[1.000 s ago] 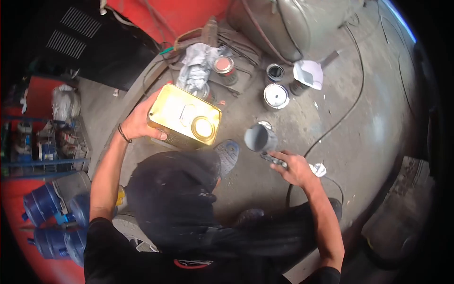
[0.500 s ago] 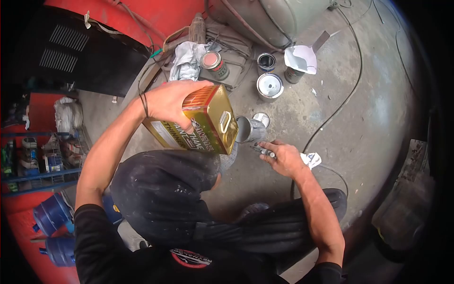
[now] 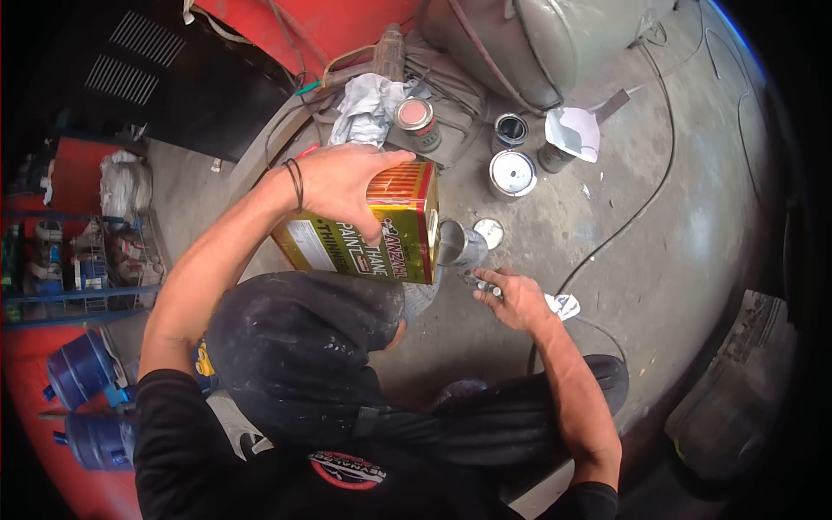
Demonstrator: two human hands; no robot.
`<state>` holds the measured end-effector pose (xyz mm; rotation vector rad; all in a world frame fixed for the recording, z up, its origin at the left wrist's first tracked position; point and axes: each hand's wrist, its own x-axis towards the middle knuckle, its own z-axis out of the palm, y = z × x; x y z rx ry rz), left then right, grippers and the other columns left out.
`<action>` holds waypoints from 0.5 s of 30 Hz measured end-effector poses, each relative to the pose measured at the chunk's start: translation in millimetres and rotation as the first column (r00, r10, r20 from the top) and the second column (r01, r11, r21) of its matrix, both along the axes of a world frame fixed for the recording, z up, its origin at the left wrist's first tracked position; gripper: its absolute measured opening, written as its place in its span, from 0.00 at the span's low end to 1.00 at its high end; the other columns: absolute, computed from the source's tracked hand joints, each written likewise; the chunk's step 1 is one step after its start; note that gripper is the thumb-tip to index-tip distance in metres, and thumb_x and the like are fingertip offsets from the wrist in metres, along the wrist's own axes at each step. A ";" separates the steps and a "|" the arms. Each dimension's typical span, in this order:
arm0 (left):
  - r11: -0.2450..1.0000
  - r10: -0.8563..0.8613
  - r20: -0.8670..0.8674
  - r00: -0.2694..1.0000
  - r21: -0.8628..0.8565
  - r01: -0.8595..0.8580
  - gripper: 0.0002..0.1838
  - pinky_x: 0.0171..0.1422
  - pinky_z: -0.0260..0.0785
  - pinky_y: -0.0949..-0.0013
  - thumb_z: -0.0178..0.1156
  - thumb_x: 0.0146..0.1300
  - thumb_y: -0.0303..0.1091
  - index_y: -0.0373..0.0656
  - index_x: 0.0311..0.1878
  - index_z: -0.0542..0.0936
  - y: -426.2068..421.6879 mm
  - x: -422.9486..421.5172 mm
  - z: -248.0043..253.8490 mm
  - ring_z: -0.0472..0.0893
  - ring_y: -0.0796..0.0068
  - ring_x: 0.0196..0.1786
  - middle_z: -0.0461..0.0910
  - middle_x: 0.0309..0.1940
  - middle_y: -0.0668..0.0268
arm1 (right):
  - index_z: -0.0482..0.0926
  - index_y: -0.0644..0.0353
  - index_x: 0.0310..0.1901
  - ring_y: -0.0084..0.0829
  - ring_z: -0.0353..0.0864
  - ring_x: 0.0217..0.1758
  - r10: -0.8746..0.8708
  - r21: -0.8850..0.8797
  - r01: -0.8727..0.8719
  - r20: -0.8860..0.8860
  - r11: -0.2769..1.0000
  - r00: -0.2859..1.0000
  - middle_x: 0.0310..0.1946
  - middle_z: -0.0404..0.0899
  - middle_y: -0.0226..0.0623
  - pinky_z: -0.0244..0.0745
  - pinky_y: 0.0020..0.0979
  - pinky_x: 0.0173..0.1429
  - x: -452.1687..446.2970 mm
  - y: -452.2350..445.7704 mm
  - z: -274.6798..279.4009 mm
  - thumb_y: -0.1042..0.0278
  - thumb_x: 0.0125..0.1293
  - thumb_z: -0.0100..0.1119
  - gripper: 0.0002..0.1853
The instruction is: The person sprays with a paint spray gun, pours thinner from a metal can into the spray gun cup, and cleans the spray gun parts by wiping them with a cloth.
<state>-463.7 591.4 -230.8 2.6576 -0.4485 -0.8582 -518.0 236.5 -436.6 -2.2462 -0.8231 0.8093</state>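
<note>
My left hand (image 3: 347, 180) grips a rectangular yellow and red thinner can (image 3: 381, 238), tipped onto its side with its top end facing right. Beside that end is a grey metal cup (image 3: 464, 245), its open mouth toward the can. My right hand (image 3: 513, 297) is closed round the cup's dark handle (image 3: 482, 284), below the cup. A round white lid (image 3: 490, 232) lies on the floor just right of the cup. Whether liquid runs between can and cup cannot be made out.
Behind are a pink-topped can (image 3: 416, 114), a white-topped can (image 3: 512, 173), a dark open can (image 3: 510, 130) and a can under a paper sheet (image 3: 572, 134). A hose (image 3: 637, 208) crosses the floor on the right. Blue water jugs (image 3: 80, 371) lie left.
The thinner can has tilted from top-up onto its side, its top turning right toward the cup. The cup and my right hand have moved slightly left.
</note>
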 end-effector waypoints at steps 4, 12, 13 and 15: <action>0.984 0.060 0.016 0.998 -0.167 -0.056 0.67 0.76 0.70 0.56 0.86 0.34 0.43 0.37 0.82 0.65 32.9 -21.0 1.1 0.81 0.51 0.69 0.82 0.65 0.49 | 0.84 0.49 0.69 0.58 0.88 0.55 -0.011 0.067 0.015 -0.059 0.998 0.998 0.57 0.86 0.49 0.83 0.50 0.60 1.8 4.0 8.7 0.52 0.76 0.68 0.24; 0.812 0.463 -0.075 0.883 -0.364 -0.456 0.60 0.79 0.68 0.60 0.87 0.39 0.30 0.41 0.79 0.65 85.3 -105.9 -16.1 0.79 0.65 0.71 0.80 0.67 0.58 | 0.82 0.46 0.71 0.53 0.86 0.61 -0.037 0.235 0.073 -0.154 0.969 0.987 0.60 0.85 0.46 0.82 0.46 0.63 -0.3 13.3 14.3 0.56 0.74 0.71 0.26; 0.748 0.528 -0.049 0.848 -0.447 -0.491 0.59 0.80 0.66 0.61 0.86 0.41 0.28 0.41 0.80 0.65 94.5 -120.8 -31.4 0.76 0.69 0.73 0.79 0.69 0.61 | 0.82 0.47 0.72 0.52 0.86 0.62 -0.041 0.239 0.082 -0.169 0.968 0.985 0.60 0.85 0.46 0.81 0.45 0.64 -0.9 12.5 14.6 0.57 0.74 0.71 0.26; 0.680 0.652 0.006 0.758 -0.448 -0.581 0.59 0.81 0.65 0.62 0.86 0.42 0.28 0.41 0.80 0.64 113.6 -150.1 -54.4 0.75 0.70 0.73 0.78 0.69 0.62 | 0.82 0.48 0.72 0.51 0.85 0.64 -0.024 0.281 0.100 -0.264 0.955 0.964 0.60 0.85 0.46 0.80 0.43 0.67 1.7 5.2 16.3 0.59 0.75 0.71 0.26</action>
